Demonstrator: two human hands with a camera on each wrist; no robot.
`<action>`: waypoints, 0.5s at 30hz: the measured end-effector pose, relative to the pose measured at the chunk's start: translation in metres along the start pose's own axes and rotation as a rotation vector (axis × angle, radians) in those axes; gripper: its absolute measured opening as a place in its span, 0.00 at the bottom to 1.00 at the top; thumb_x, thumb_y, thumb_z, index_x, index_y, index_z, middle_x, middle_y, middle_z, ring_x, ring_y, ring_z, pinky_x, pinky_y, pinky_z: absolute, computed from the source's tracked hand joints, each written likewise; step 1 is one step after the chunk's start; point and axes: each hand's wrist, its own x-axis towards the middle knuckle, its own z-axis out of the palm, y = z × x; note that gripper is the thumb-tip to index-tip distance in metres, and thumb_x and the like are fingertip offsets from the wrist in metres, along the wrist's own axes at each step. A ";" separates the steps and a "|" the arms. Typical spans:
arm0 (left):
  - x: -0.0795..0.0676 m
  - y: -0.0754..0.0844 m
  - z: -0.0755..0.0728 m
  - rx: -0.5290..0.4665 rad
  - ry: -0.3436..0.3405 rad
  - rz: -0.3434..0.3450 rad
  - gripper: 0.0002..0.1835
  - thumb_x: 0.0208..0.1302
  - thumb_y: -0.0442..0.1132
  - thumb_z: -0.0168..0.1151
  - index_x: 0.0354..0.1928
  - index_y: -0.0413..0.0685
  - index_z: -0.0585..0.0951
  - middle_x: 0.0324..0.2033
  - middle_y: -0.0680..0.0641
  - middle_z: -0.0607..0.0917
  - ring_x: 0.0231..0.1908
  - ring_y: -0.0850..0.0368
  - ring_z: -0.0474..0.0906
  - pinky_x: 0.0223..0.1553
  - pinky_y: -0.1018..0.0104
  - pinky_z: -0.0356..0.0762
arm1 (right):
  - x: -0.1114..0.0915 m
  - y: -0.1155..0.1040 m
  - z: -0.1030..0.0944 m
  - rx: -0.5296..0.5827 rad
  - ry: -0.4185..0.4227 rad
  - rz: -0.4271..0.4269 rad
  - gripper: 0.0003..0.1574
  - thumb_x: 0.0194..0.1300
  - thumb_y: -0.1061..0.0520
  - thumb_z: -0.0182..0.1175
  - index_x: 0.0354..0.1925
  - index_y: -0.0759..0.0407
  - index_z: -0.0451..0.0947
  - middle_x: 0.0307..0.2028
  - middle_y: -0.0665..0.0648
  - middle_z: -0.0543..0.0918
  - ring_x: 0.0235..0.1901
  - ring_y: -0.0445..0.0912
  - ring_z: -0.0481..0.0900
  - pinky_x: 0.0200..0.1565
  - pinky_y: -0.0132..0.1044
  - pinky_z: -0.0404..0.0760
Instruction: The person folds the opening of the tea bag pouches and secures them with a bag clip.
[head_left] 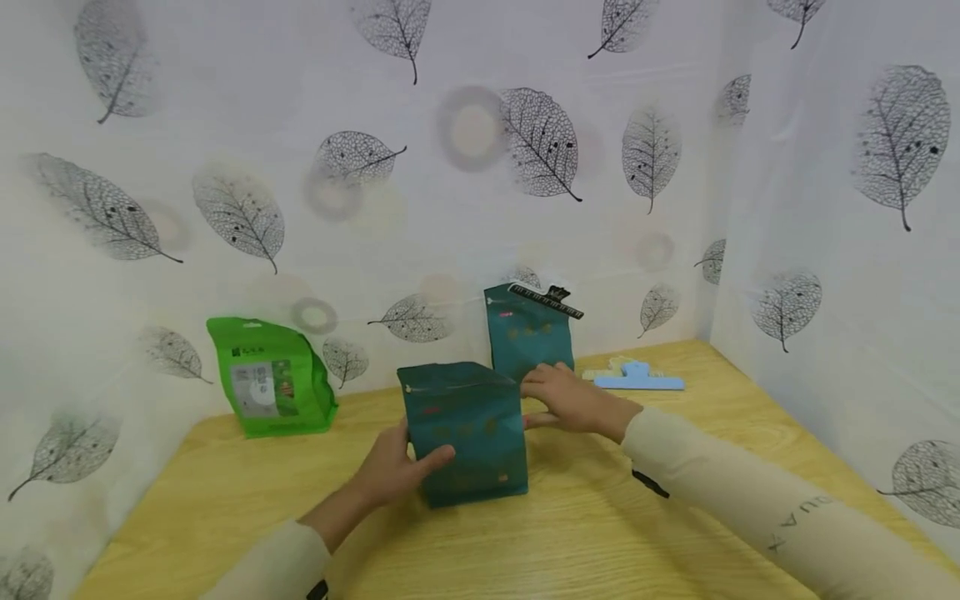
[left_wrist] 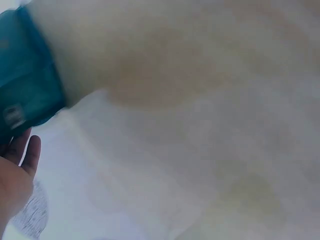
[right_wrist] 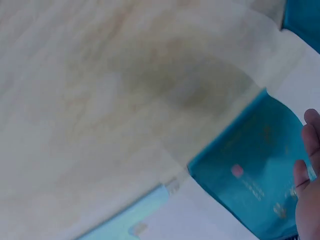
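Note:
A teal stand-up pouch is at the middle of the table. My left hand holds it by its left side, thumb across the front and fingers partly hidden behind. In the left wrist view the pouch's lower corner shows beside that hand. My right hand is at the pouch's right edge, in front of a second teal pouch; its fingers look fairly straight in the right wrist view. Whether they touch either pouch is unclear. A black clip sits across the second pouch's top.
A green pouch stands at the table's left rear, near the patterned wall covering. Light blue clips lie at the right rear of the wooden table. The covering borders the table at the back and both sides.

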 end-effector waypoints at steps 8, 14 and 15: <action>0.021 0.035 -0.048 0.134 0.169 0.229 0.28 0.62 0.48 0.71 0.60 0.46 0.72 0.47 0.47 0.85 0.48 0.49 0.84 0.50 0.46 0.80 | 0.000 0.003 -0.030 -0.006 -0.028 0.012 0.34 0.61 0.34 0.66 0.56 0.52 0.81 0.50 0.53 0.83 0.50 0.48 0.76 0.46 0.44 0.68; 0.035 0.078 -0.074 0.328 0.131 0.384 0.29 0.59 0.48 0.73 0.59 0.44 0.74 0.51 0.46 0.85 0.52 0.49 0.83 0.55 0.46 0.78 | 0.005 0.001 -0.048 -0.097 -0.016 -0.070 0.20 0.63 0.54 0.68 0.53 0.50 0.81 0.49 0.52 0.82 0.48 0.48 0.76 0.41 0.41 0.62; 0.037 0.086 -0.076 0.382 0.099 0.388 0.29 0.60 0.49 0.73 0.59 0.44 0.75 0.52 0.46 0.85 0.53 0.49 0.82 0.55 0.46 0.78 | 0.006 0.000 -0.051 -0.097 -0.007 -0.076 0.19 0.63 0.60 0.65 0.53 0.49 0.82 0.49 0.52 0.82 0.48 0.48 0.76 0.41 0.41 0.62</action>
